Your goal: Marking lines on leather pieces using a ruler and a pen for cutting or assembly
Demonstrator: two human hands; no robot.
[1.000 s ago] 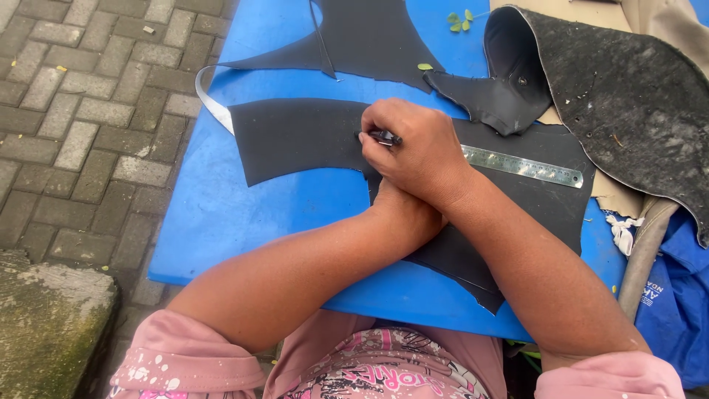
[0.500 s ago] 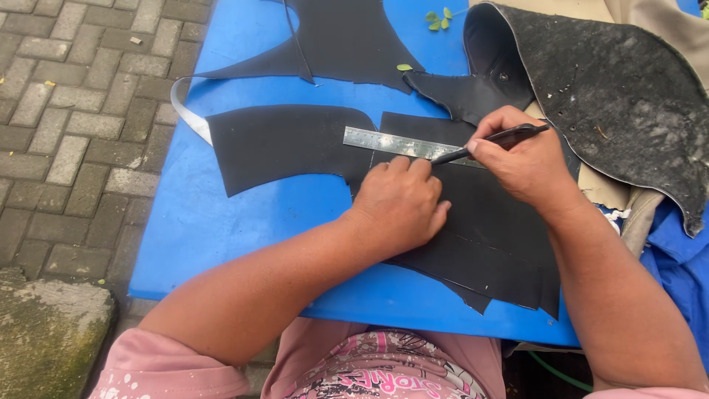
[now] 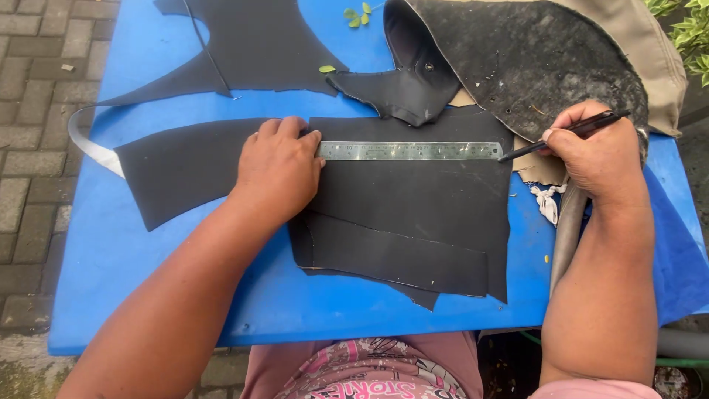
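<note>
A metal ruler (image 3: 410,151) is seen lying flat and level across the upper part of a black sheet (image 3: 428,199), which is spread on a blue desk (image 3: 185,258). The left hand (image 3: 279,171) is laid palm down over the ruler's left end, fingers spread and loosely flattened, nothing being gripped; its fingertips rest at that end and on the sheet beside it. The right hand (image 3: 598,151) is held just past the ruler's right end, off the sheet's edge, and is closed around a dark pen (image 3: 565,135) pinched between thumb and fingers. The pen is tilted, with its tip pointed down and left, close to the ruler's right end; whether the tip touches the ruler or the sheet cannot be told. Below the ruler, a second black layer (image 3: 391,255) is seen overlapping the sheet's lower left part, with a ragged edge beneath it. Left of the ruler, a curved black offcut (image 3: 177,166) lies on the desk, partly under the left hand. Above the ruler, a further black piece (image 3: 251,44) and a folded black scrap (image 3: 406,81) are noted. Above the ruler's right end, a rough grey mat (image 3: 539,59) is laid over tan cloth (image 3: 650,52). Brick paving (image 3: 29,111) is visible far left of the ruler.
</note>
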